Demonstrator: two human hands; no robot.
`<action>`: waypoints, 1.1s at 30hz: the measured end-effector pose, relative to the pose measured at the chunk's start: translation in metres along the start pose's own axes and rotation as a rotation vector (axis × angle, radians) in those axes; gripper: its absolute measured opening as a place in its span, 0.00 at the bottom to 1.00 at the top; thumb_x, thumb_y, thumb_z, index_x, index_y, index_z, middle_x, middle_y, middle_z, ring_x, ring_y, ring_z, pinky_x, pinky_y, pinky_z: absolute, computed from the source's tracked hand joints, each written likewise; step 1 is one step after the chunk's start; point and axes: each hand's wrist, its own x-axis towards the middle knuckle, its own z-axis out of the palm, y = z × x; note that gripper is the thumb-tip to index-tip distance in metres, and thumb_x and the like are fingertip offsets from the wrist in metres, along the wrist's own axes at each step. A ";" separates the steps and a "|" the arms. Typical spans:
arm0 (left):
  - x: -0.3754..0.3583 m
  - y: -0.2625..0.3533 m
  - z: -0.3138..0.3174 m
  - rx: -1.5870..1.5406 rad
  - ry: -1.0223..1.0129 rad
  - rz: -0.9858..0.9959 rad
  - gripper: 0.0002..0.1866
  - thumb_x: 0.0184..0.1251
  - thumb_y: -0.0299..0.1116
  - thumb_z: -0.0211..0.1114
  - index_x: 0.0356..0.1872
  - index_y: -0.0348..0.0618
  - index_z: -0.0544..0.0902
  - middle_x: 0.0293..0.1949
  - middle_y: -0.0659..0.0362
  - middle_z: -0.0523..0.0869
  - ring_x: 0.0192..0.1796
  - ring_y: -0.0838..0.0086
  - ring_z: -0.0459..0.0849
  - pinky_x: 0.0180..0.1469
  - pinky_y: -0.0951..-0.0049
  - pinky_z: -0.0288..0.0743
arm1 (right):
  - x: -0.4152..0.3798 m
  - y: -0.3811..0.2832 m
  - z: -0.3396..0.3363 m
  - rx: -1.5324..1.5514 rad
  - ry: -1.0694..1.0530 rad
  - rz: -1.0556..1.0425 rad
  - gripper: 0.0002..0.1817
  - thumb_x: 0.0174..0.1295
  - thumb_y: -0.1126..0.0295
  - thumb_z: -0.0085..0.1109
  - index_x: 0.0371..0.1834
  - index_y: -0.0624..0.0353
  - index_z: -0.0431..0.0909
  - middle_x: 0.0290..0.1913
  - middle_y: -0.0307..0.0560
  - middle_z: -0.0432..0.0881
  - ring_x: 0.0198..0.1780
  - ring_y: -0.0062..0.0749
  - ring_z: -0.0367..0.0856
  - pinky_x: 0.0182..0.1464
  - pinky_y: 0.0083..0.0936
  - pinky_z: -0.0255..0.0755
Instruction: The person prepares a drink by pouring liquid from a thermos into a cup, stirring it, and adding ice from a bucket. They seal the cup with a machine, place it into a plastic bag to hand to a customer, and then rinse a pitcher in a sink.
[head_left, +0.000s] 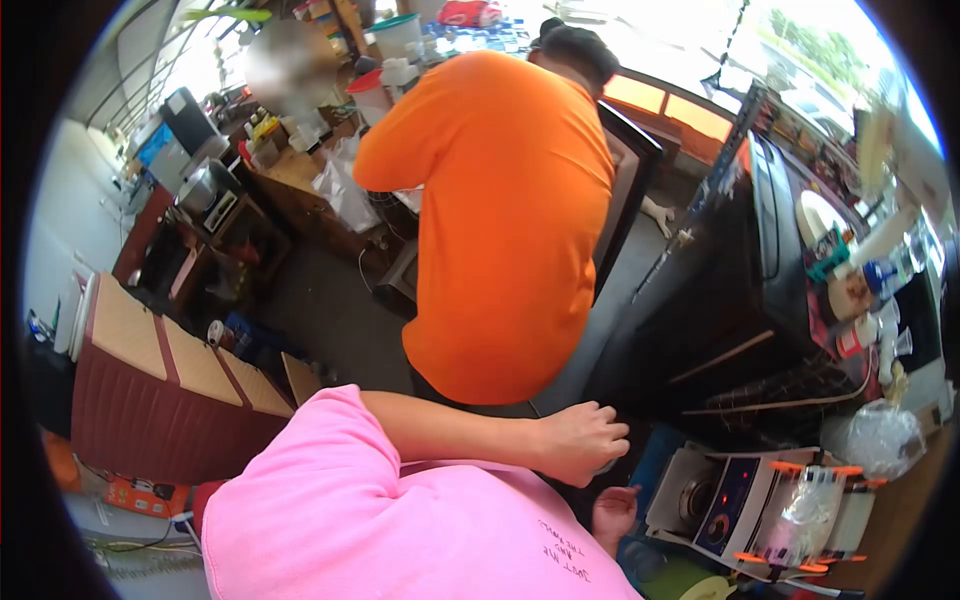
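My left arm reaches out of a pink sleeve across my chest. My left hand (580,440) is curled into a loose fist above a dark gap, and nothing shows in it. My right hand (613,515) sits just below, half hidden by my pink shirt (400,530), palm up with the thumb apart and nothing visible in it. Both hands are close to the left side of a white cup-sealing machine (735,500) with a blue control panel and orange clips.
A person in an orange shirt (500,220) stands directly ahead with their back to me, bent forward. A black counter unit (740,290) with cups and bottles runs along the right. There is a clear plastic bag (880,438) at right and a brown cabinet (150,400) at left.
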 end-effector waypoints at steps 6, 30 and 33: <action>-0.079 -0.029 -0.065 -0.114 -0.011 -0.013 0.11 0.49 0.32 0.68 0.33 0.37 0.83 0.38 0.52 0.85 0.41 0.58 0.81 0.41 0.61 0.76 | 0.023 0.160 0.162 -1.397 -0.465 0.052 0.21 0.56 0.70 0.70 0.55 0.56 0.83 0.59 0.47 0.82 0.61 0.41 0.81 0.63 0.42 0.75; -0.219 -0.078 -0.174 -0.507 0.073 -0.240 0.18 0.56 0.36 0.79 0.44 0.42 0.84 0.63 0.47 0.83 0.64 0.52 0.82 0.65 0.59 0.75 | -0.035 0.252 0.128 -1.762 -0.456 -0.491 0.39 0.41 0.69 0.84 0.60 0.56 0.74 0.53 0.44 0.83 0.54 0.29 0.83 0.58 0.30 0.78; -0.201 -0.084 -0.147 -0.472 0.102 -0.287 0.16 0.57 0.35 0.79 0.43 0.41 0.85 0.61 0.48 0.85 0.63 0.56 0.84 0.63 0.62 0.76 | -0.084 0.197 0.112 -1.843 -0.198 -0.678 0.38 0.42 0.70 0.83 0.60 0.58 0.74 0.53 0.44 0.83 0.54 0.29 0.83 0.60 0.30 0.78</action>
